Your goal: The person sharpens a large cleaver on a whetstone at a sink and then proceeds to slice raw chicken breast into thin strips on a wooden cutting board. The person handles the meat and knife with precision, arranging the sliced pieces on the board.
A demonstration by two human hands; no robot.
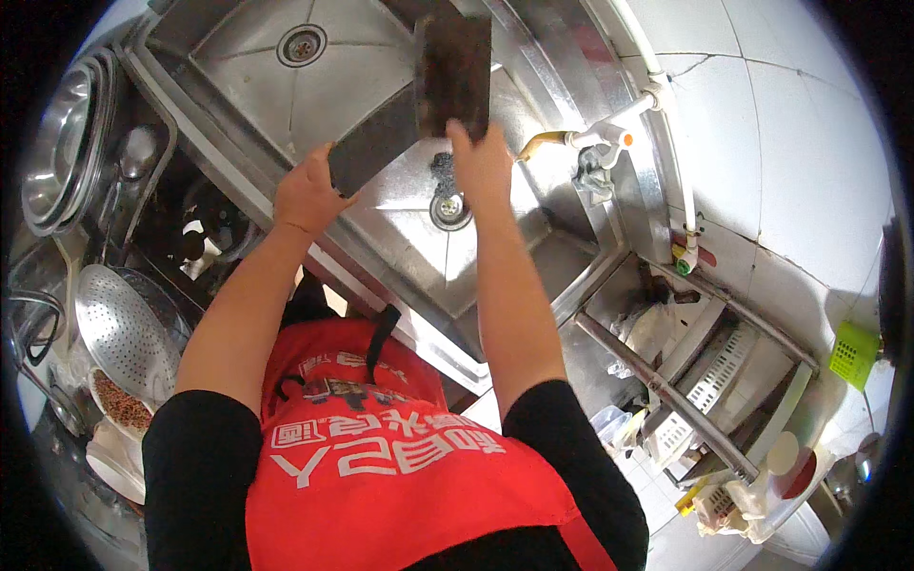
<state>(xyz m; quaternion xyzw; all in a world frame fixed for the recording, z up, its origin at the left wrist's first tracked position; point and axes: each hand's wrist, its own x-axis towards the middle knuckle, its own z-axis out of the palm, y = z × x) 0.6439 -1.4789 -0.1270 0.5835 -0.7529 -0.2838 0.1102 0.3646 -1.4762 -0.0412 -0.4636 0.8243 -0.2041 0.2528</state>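
My right hand (484, 168) is closed on the lower end of a dark, flat rectangular object (454, 75), blurred, held above the steel double sink (446, 275). To its left, my left hand (307, 189) grips the near end of a dark grey, flat strip-like piece (378, 143), thumb on its lower edge. This piece runs up to the right towards the dark rectangle; whether the two touch or are one object I cannot tell. Below them lie the drain (450, 210) of the near basin and a dark clump (443, 175) beside it.
A tap (600, 135) on a white pipe is right of the sink. Stacked steel bowls (61, 146), a ladle (138, 153) and a perforated steel strainer (125, 332) stand at left. A metal rack (664, 392) with white plastic baskets is at lower right. Another drain (301, 46) is in the far basin.
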